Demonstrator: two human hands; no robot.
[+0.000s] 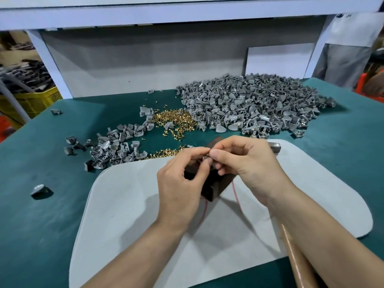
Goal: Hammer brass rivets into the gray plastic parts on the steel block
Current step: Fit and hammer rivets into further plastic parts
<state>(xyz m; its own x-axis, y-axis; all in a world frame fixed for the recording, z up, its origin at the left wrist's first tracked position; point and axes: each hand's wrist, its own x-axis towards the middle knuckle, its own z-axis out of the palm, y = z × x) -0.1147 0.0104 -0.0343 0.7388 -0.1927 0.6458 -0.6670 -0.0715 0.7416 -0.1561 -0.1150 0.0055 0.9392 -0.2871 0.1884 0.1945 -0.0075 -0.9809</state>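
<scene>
My left hand point(180, 183) and my right hand point(245, 161) meet above the dark steel block point(214, 190), fingertips together. Between them they pinch a small gray plastic part point(205, 160), mostly hidden by the fingers; whether a rivet is in it I cannot tell. The block stands on a pale gray mat point(128, 204). Loose brass rivets point(174, 121) lie in a heap on the green table beyond my hands, with a second strip of rivets point(164, 152) by the mat's edge. The hammer's metal head point(274, 146) pokes out behind my right hand; its wooden handle point(299, 265) runs under my right forearm.
A big pile of gray plastic parts point(253, 102) fills the back right of the green table point(41, 163). A smaller heap of gray parts point(116, 146) lies left of the mat, with single stray parts point(38, 190) further left. A thin red cord point(236, 196) trails from the block.
</scene>
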